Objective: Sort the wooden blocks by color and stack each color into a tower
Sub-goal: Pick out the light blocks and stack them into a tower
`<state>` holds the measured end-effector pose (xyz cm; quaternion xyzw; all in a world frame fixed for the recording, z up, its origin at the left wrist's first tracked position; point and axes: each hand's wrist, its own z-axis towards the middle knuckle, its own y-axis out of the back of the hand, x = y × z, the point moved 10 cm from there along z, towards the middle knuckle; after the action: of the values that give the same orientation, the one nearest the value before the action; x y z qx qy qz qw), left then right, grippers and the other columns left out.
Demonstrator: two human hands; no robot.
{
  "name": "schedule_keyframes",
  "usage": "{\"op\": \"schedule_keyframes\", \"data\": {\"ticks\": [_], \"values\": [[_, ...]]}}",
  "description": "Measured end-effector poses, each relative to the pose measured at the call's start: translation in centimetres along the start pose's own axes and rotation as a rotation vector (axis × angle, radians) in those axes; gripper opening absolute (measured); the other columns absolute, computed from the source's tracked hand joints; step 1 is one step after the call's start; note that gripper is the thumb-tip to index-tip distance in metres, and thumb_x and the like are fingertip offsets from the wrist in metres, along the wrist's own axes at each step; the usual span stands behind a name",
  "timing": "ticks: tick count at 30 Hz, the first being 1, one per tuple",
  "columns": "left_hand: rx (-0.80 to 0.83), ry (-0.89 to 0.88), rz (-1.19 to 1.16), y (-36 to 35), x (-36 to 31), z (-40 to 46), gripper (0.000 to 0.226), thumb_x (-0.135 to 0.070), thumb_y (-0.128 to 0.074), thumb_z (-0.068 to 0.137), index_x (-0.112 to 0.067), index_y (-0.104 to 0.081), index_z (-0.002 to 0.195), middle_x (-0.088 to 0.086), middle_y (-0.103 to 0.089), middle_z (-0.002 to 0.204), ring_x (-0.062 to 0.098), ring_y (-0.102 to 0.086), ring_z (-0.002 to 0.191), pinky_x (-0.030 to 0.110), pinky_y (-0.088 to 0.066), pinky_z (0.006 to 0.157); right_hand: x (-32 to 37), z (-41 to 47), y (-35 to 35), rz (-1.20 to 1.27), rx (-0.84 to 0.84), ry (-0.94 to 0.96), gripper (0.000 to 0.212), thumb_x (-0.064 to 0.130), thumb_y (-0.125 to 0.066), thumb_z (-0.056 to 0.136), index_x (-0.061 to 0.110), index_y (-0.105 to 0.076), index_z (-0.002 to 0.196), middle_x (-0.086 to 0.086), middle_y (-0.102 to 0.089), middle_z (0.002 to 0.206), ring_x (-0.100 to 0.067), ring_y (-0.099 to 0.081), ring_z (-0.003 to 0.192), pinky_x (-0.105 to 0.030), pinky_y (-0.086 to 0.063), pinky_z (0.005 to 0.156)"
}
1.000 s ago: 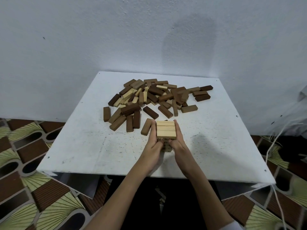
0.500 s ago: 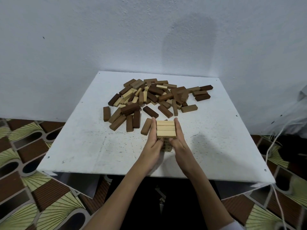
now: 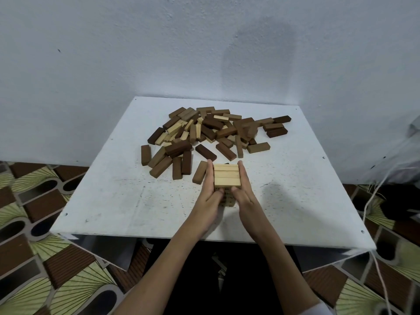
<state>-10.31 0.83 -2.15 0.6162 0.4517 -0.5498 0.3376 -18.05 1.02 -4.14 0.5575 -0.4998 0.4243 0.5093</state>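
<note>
White table (image 3: 95, 201), hands (image 3: 210, 196) flanking tower (image 3: 227, 176)

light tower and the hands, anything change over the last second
Almost nothing. Both hands, left and right, slid slightly forward along the sides of the light tower, straight fingers pressing it square. The tower stayed put, and the mixed pile behind it is untouched.

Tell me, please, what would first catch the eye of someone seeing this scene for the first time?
Most striking is the small tower of pale blocks near the table's front middle, pressed between the left hand and right hand. Behind it, toward the wall, sprawls a jumbled pile of mixed blocks on the white table.
</note>
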Motion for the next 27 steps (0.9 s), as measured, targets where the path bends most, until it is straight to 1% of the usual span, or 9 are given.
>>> {"op": "schedule_keyframes", "data": {"ticks": [3,9,13,15,17,19,21,23,27], "values": [[0.004,-0.006,-0.002,-0.2,-0.2,0.0,0.061,0.004,-0.024,0.1,-0.027,-0.005,0.149,-0.013,-0.033,0.126,-0.034,-0.046,0.076,-0.005,-0.037,0.066,0.0,0.0,0.0,-0.004,0.001,-0.003,0.058,0.015,-0.028,0.101,0.036,-0.002,0.148,0.01,-0.011,0.155,0.001,-0.022,0.126,0.008,-0.029,0.075],[0.007,0.005,0.0,0.2,0.5,0.2,0.063,0.003,-0.025,0.1,-0.03,-0.002,0.15,-0.012,-0.027,0.138,-0.027,-0.042,0.09,-0.003,-0.038,0.07,0.1,-0.1,-0.1,0.024,0.018,0.008,0.06,0.016,-0.029,0.1,0.035,0.0,0.148,0.01,-0.011,0.155,0.0,-0.023,0.127,0.008,-0.031,0.074],[0.009,-0.013,0.003,0.6,1.0,0.4,0.071,0.012,-0.025,0.095,-0.026,-0.001,0.15,-0.03,-0.025,0.128,-0.034,-0.042,0.089,0.003,-0.044,0.071,0.1,0.0,0.0,0.04,0.019,0.029,0.077,0.028,-0.032,0.08,0.038,0.001,0.148,0.016,-0.007,0.156,0.0,-0.018,0.135,0.003,-0.033,0.079],[0.007,-0.011,-0.006,0.8,1.2,0.6,0.073,0.013,-0.025,0.094,-0.028,-0.002,0.15,-0.03,-0.025,0.128,-0.034,-0.042,0.089,0.006,-0.046,0.072,0.1,0.1,0.3,0.047,0.008,0.045,0.079,0.028,-0.033,0.077,0.038,0.001,0.148,0.015,-0.004,0.156,-0.001,-0.014,0.138,0.0,-0.032,0.087],[-0.003,-0.018,0.003,1.0,1.4,0.8,0.075,0.013,-0.025,0.093,-0.03,-0.002,0.15,-0.035,-0.027,0.123,-0.034,-0.043,0.089,0.007,-0.047,0.071,0.0,0.1,0.6,0.041,-0.009,0.048,0.08,0.029,-0.034,0.075,0.038,-0.001,0.148,0.014,-0.004,0.157,-0.005,-0.009,0.142,-0.018,-0.027,0.106],[-0.015,-0.036,0.023,1.3,1.4,0.9,0.076,0.014,-0.026,0.092,-0.03,-0.002,0.15,-0.037,-0.03,0.118,-0.033,-0.045,0.09,0.007,-0.048,0.071,0.0,0.1,1.3,0.005,-0.054,0.053,0.079,0.031,-0.036,0.076,0.038,-0.005,0.148,0.013,-0.007,0.157,-0.005,-0.008,0.142,-0.036,-0.02,0.114],[-0.04,-0.067,0.042,2.2,1.0,0.9,0.078,0.016,-0.028,0.09,-0.031,-0.005,0.149,-0.03,-0.034,0.132,-0.025,-0.043,0.107,0.004,-0.045,0.073,0.5,0.1,2.7,-0.022,-0.137,0.083,0.073,0.03,-0.037,0.079,0.034,-0.013,0.148,0.011,-0.014,0.156,-0.005,-0.015,0.14,-0.038,-0.022,0.112],[-0.1,-0.097,0.077,3.7,0.3,1.1,0.079,0.018,-0.029,0.087,-0.028,-0.014,0.15,-0.015,-0.025,0.151,-0.004,-0.028,0.133,0.0,-0.039,0.082,1.4,0.3,4.9,-0.009,-0.244,0.115,0.06,0.019,-0.037,0.085,0.026,-0.03,0.144,0.008,-0.029,0.151,-0.005,-0.029,0.133,-0.031,-0.032,0.104],[-0.276,-0.204,0.189,7.8,-1.8,2.1,0.059,0.014,-0.04,0.088,-0.017,-0.042,0.137,0.0,-0.04,0.144,0.01,-0.034,0.135,0.015,-0.034,0.101,3.9,2.1,8.3,0.091,-0.336,0.152,0.031,0.003,-0.042,0.093,0.018,-0.057,0.115,0.003,-0.062,0.118,-0.013,-0.056,0.113,-0.026,-0.045,0.09]]}}
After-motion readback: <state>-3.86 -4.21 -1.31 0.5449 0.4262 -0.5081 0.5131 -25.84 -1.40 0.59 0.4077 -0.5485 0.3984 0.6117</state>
